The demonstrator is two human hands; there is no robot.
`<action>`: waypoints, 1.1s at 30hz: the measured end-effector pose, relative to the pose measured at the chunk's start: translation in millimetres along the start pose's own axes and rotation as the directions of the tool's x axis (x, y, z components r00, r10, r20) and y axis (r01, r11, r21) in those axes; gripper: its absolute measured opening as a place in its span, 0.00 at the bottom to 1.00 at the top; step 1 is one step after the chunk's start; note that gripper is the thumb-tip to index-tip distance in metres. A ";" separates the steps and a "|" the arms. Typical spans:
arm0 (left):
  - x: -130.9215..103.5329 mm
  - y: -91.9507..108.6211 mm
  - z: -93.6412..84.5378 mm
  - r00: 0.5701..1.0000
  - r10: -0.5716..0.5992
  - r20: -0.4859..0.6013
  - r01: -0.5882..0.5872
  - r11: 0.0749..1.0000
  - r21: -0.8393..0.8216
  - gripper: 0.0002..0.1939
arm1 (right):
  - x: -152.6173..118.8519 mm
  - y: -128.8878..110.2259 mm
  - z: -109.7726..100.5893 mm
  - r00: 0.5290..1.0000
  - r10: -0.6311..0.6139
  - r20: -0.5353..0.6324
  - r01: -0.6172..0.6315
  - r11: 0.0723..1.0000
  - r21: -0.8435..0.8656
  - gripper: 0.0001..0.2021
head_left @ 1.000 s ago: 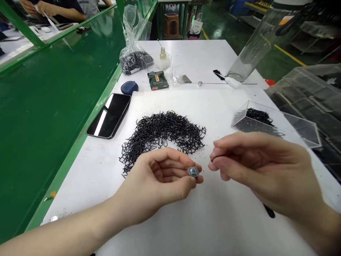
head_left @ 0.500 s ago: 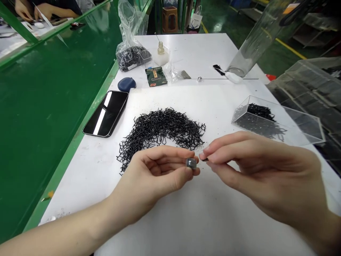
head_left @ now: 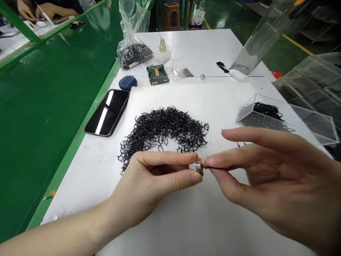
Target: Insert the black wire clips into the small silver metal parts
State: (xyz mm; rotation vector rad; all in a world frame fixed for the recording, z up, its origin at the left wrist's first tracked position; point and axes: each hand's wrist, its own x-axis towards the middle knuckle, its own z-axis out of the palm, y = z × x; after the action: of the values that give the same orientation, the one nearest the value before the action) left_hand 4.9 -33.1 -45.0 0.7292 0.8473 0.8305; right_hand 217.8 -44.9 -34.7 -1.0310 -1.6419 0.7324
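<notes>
Silver block: a small, hard-looking block [head_left: 198, 166] is held above the worktop [head_left: 213, 227]; lightness and stiffness are judged likely, with some slipperiness on the bright faces.
Left hand: the block is pinched between thumb and forefinger of the left hand [head_left: 160, 177]; the grip is closed to the block's width.
Block hold: opposite sides, at 12 and 6 o'clock, are judged best taken, so that the end at 3 o'clock is left exposed.
Block direction: the pale end is turned to 9 o'clock and the shiny end to 3 o'clock; which axis is longest cannot be told.
Black strip: a thin piece [head_left: 214, 168] is judged very light, somewhat springy and easily bent or dropped; it is best held close behind its tip.
Right hand: the strip is pinched between thumb and a finger of the right hand [head_left: 282, 185]; the grip is nearly closed, with the forefinger raised clear.
Strip direction: its long axis is laid from 3 to 9 o'clock, the tip pointed at the block; whether contact is made cannot be told.
Black pile: bent pieces [head_left: 167, 122] are heaped at 11 o'clock from the block.
Clear box: more black pieces [head_left: 268, 109] are held in a transparent box [head_left: 246, 113] at 2 o'clock.
</notes>
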 end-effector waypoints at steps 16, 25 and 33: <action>-1.3 1.7 1.5 1.000 -0.024 -0.005 0.024 1.000 0.007 0.11 | 0.4 0.9 -1.8 0.997 0.073 0.035 -0.075 0.996 0.052 0.37; -0.8 0.0 4.4 1.000 -0.020 -0.002 0.020 1.000 -0.017 0.12 | -1.9 2.0 -5.5 0.996 0.084 0.042 -0.086 0.995 0.043 0.36; -0.9 1.6 4.6 1.000 0.006 -0.014 -0.006 1.000 0.012 0.11 | -2.9 6.1 -6.3 0.996 -0.085 0.029 0.089 0.981 -0.174 0.32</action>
State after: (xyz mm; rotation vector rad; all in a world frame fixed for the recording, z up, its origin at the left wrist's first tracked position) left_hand 7.9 -34.1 -41.3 0.7379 0.8637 0.8374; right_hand 225.8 -44.9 -39.3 -1.0700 -1.7830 0.5498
